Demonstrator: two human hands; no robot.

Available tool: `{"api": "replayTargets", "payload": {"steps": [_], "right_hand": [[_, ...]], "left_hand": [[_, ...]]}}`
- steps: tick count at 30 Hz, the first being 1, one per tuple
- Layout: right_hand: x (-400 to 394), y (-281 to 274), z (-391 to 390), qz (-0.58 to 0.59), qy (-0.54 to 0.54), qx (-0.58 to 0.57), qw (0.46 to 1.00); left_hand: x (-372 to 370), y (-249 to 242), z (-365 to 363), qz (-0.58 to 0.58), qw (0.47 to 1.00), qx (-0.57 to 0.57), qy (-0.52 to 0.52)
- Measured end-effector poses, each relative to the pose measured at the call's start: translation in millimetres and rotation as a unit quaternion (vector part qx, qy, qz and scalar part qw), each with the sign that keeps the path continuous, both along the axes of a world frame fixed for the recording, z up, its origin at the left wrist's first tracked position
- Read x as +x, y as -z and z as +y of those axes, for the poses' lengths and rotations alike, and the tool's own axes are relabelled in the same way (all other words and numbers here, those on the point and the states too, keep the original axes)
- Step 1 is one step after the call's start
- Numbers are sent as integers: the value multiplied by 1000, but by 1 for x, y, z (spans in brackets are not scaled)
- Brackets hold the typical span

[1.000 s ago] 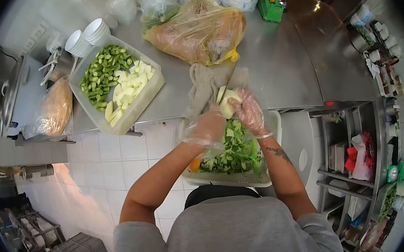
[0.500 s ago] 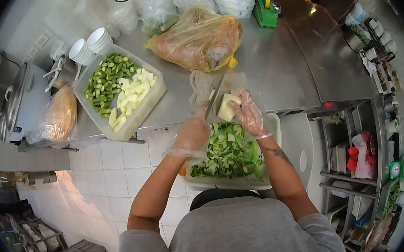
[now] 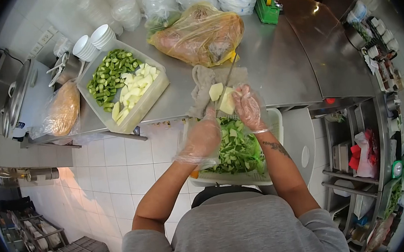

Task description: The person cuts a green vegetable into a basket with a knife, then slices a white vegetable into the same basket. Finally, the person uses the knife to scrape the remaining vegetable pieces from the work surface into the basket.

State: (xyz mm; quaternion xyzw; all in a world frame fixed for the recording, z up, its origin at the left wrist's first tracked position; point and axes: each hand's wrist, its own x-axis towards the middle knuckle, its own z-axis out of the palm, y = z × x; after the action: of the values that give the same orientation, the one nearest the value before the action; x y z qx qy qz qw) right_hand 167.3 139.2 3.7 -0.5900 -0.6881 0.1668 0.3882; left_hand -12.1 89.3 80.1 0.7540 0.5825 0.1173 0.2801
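Observation:
My left hand [image 3: 204,136], in a clear plastic glove, is closed around the handle of a knife [image 3: 230,76], whose long blade points away from me. Gripped in my gloved right hand [image 3: 250,108] is a peeled pale-green vegetable chunk [image 3: 227,102], against the right side of the blade. On the blade's left lies a cut piece [image 3: 216,91] of the same pale vegetable. Cut leafy greens [image 3: 235,147] fill a white basket [image 3: 276,126] below my hands. A grey cloth [image 3: 202,89] rests on the counter beside the knife.
A plastic tub [image 3: 149,104] of sliced green pods and pale chunks stands left on the steel counter [image 3: 274,65]. Behind the knife lies a yellow bag [image 3: 198,36] of something bulky. White bowls [image 3: 85,47] and a green tape dispenser [image 3: 267,10] stand farther back.
A pale piece now shows separate on the left of the blade. My left hand and the knife have shifted right; the right hand still holds the chunk.

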Motion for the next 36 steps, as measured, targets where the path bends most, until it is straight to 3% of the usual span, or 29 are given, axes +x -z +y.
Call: {"api": "replayTargets", "payload": {"steps": [15,17,19,21,24,27,30,32,36], "right_hand": [[0,27,5,21,19,-7,1000],[3,36,5,-27,4,72,997],[5,36,5,-40,0,73,997],[3,30,6,-13,9,-3,1000],[2,22,5,-25,-6,49,998],[1,7,4,-35,-4,-5,999],[0,16,2,35,-14,-30,999],[6,35,7,-34,-16,33,999],[3,28,8,5,0,34,999]], "left_hand": [[1,-3,15,20,995,-89,43],[3,-4,19,24,993,-108,48],[8,-1,22,20,993,-108,40],[10,-4,19,22,993,-114,36],[12,9,23,27,993,-103,40],[15,7,26,36,990,-128,43],[11,5,28,39,988,-133,64],[8,4,31,40,987,-137,76],[6,-5,37,34,983,-160,83]]}}
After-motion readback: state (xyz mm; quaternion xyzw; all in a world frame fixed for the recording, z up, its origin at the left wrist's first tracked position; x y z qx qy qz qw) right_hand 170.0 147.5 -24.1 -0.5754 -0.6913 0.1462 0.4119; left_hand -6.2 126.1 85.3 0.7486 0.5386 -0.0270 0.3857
